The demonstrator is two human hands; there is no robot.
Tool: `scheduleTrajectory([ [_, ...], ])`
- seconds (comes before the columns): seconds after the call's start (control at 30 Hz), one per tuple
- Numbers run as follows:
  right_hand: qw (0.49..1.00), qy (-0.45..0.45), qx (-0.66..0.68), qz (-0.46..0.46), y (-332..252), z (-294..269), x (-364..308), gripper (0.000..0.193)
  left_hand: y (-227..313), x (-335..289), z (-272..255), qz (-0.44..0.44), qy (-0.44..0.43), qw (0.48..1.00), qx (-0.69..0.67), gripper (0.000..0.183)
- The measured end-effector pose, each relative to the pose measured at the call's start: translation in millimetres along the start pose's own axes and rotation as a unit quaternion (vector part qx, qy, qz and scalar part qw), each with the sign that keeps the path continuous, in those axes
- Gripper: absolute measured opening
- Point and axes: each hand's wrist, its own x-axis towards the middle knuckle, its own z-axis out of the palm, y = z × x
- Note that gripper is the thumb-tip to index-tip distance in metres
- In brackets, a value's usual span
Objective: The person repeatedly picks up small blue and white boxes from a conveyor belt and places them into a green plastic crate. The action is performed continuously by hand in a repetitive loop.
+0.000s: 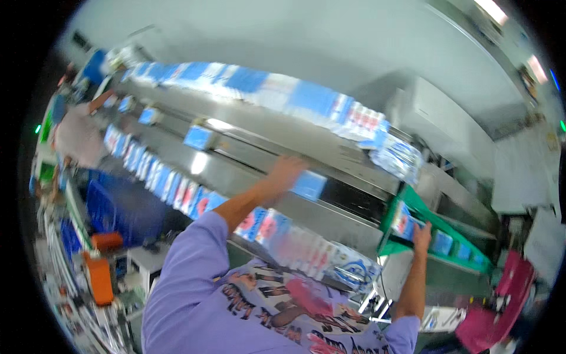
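My left hand [286, 174] is over the conveyor belt, right beside a small light-blue box [309, 185]. Motion smears its fingers, so whether it grips the box cannot be told. At the right end of the belt, my right hand [421, 234] reaches into a green tray [407, 246]. Its fingers are closed on the edge of a blue and white box [402, 221] standing there. More blue packs [442, 242] lie further right in the same tray.
Further up the belt sit more blue boxes [199, 137]. Long rows of upright blue and white packs line the far ledge [244, 81] and the near ledge [159, 177]. Another person [79, 135] is at the far left. Blue crates [127, 203] stand below on the left.
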Motion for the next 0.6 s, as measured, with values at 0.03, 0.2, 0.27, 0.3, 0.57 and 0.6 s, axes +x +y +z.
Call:
scheduleTrajectory([
  [0.03,0.998,0.025,-0.024,-0.057,19,-3,3,0.064,1,3,-2,-0.02,0.051,0.998,-0.021,0.037],
  [0.2,0.981,0.123,-0.041,-0.141,-18,-20,-14,0.048,-74,-43,-24,-0.17,0.099,0.98,-0.01,0.037],
  [0.27,0.981,0.11,0.066,-0.148,-25,-17,-22,0.04,-113,-61,-44,-0.235,0.029,0.971,0.022,0.04],
  [0.3,0.98,0.094,0.099,-0.147,-30,-17,-27,0.039,-123,-67,-59,-0.264,0.0,0.963,0.062,0.041],
  [0.57,0.985,0.01,0.075,-0.156,-54,11,-21,0.038,-148,-71,-30,-0.18,-0.046,0.982,0.012,0.045],
  [0.6,0.986,0.005,0.078,-0.146,-48,14,-16,0.039,-132,-57,-26,-0.17,-0.046,0.984,0.003,0.046],
])
